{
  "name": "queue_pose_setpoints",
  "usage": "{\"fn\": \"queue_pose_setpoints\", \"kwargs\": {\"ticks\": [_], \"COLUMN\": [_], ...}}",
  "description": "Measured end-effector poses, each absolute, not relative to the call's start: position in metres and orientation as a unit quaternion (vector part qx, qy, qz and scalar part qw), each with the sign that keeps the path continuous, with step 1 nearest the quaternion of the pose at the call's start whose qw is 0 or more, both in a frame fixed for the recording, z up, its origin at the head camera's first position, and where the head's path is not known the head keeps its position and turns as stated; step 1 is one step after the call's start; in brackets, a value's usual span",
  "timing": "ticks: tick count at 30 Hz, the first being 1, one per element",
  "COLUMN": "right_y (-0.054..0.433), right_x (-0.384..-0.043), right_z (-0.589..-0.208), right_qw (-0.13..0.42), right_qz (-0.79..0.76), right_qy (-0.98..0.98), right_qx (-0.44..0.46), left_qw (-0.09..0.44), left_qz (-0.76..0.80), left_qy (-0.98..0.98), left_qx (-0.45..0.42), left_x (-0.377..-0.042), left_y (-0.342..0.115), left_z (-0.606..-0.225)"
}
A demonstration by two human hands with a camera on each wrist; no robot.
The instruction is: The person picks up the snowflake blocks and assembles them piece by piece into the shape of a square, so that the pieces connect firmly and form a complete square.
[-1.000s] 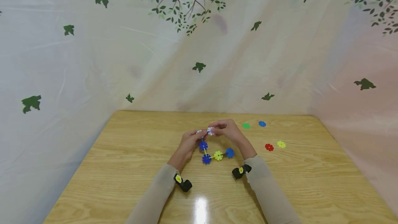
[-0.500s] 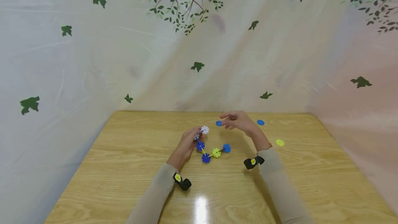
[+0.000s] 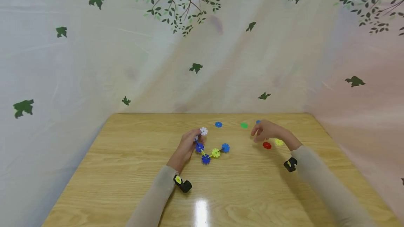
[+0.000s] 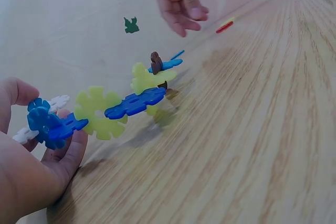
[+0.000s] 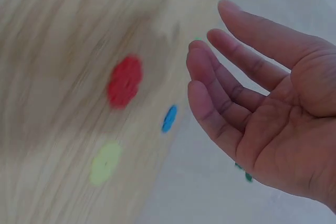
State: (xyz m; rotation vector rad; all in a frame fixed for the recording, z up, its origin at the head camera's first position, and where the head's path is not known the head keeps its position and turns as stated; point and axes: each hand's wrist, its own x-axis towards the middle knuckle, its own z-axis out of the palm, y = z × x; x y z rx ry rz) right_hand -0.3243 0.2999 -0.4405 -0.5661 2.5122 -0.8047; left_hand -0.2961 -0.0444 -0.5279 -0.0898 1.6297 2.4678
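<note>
My left hand (image 3: 186, 146) grips one end of a chain of interlocking snowflake discs, thumb and fingers curled around it. At that end stands a white disc (image 3: 203, 131); dark blue discs follow, such as the one at the bend (image 3: 206, 159). A yellow disc (image 4: 100, 113) links into them in the left wrist view. Another yellow disc (image 3: 216, 153) and a lighter blue disc (image 3: 225, 147) form the far end, with a brown disc (image 4: 156, 62) between them. My right hand (image 3: 268, 131) hovers with loosely bent fingers, nothing in it, beside a loose red disc (image 3: 267, 145).
Loose discs lie on the wooden table (image 3: 132, 171): a yellow one (image 3: 279, 142) right of the red, a green one (image 3: 244, 125) and a blue one (image 3: 218, 124) toward the back. Another blue disc (image 3: 258, 122) is partly hidden behind my right hand. A printed curtain (image 3: 157, 62) hangs behind.
My right hand has let go of the white disc and swung right, over to the loose discs. The left hand keeps holding the chain in about the same place.
</note>
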Motion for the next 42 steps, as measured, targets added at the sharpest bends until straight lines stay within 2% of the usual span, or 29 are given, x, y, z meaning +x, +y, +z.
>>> {"fn": "queue_pose_setpoints", "kwargs": {"ticks": [4,10,24,30,42], "right_y": [0.317,0.331,0.321,0.302,0.221], "right_x": [-0.316,-0.309,-0.312,-0.322,-0.337], "right_z": [-0.442,-0.456,-0.468,-0.470,-0.465], "right_qw": [0.235,0.223,0.180,0.150,0.099], "right_qz": [-0.269,-0.240,-0.242,-0.291,-0.459], "right_qy": [0.917,0.933,0.942,0.929,0.860], "right_qx": [-0.179,-0.148,-0.148,-0.172,-0.199], "left_qw": [0.097,0.100,0.100,0.105,0.095], "left_qz": [0.833,0.832,0.830,0.828,0.825], "left_qy": [0.544,0.545,0.549,0.550,0.556], "left_qx": [-0.033,-0.035,-0.023,-0.027,-0.032], "left_x": [-0.297,-0.297,-0.296,-0.295,-0.299], "left_y": [-0.045,-0.046,-0.049,-0.050,-0.046], "left_z": [-0.528,-0.528,-0.528,-0.527,-0.529]}}
